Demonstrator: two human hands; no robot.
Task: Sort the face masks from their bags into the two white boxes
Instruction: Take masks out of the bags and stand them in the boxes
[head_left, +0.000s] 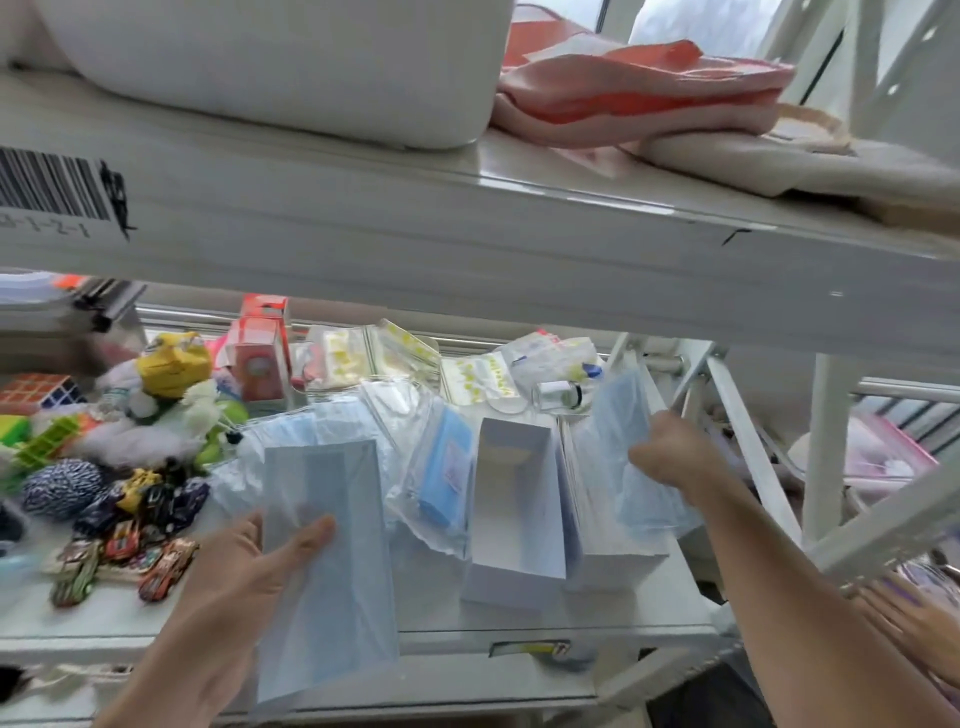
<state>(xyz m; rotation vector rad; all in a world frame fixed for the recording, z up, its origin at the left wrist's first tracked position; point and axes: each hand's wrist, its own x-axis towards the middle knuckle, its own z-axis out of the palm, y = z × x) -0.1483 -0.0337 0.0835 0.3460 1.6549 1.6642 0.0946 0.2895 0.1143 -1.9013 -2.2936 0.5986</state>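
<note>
Single head-worn wide-angle view, facing forward and downward, set close above the lower white metal shelf (441, 603).

Shelf tally: masks, boxes, toys

Two hands: the left hand (249, 566) grips one long pale pack (327, 597), box or mask stack I cannot tell, and the right hand (670, 457) grips one bunch of blue masks (621, 415). Two white boxes: the open box (514, 514) and the right box (618, 556). One clear bag (447, 467) of blue masks. Three yellow-printed packs (405, 348). One red carton (260, 358), one puzzle cube (36, 392), one ball of yarn (62, 488). Toy cars (166, 569): roughly six, too blurred to count surely. On the upper shelf, one white tub (291, 67) and one pile of pink cloth (639, 88)
</note>
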